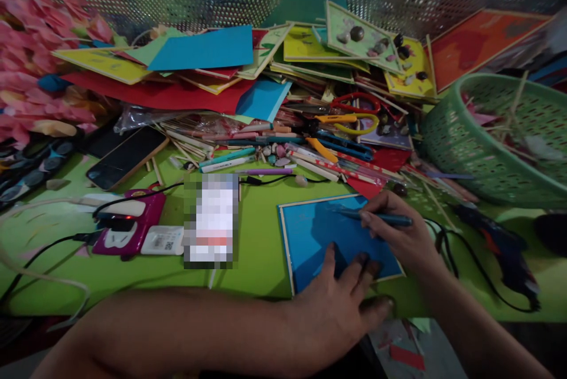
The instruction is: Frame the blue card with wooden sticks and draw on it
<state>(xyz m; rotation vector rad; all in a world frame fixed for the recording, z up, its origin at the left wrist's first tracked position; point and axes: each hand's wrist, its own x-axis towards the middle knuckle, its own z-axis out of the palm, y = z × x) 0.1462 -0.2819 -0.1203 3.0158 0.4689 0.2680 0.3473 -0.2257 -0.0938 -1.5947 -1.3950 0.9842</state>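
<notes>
A blue card with a pale wooden frame (pixel 310 231) lies on the green tabletop (pixel 257 249) in front of me. My left hand (pixel 341 302) rests flat on its near edge with the fingers spread, pinning it down. My right hand (pixel 398 231) is closed on a dark blue pen (pixel 390 219), and the pen's tip touches the upper part of the card.
A heap of coloured cards, sticks, pens and scissors (pixel 354 119) fills the back. A green mesh basket (pixel 487 137) stands at the right, a glue gun (pixel 509 255) beside it. A phone (pixel 126 157), a pink device (pixel 133 228) with cables and pink paper flowers (pixel 35 66) lie at the left.
</notes>
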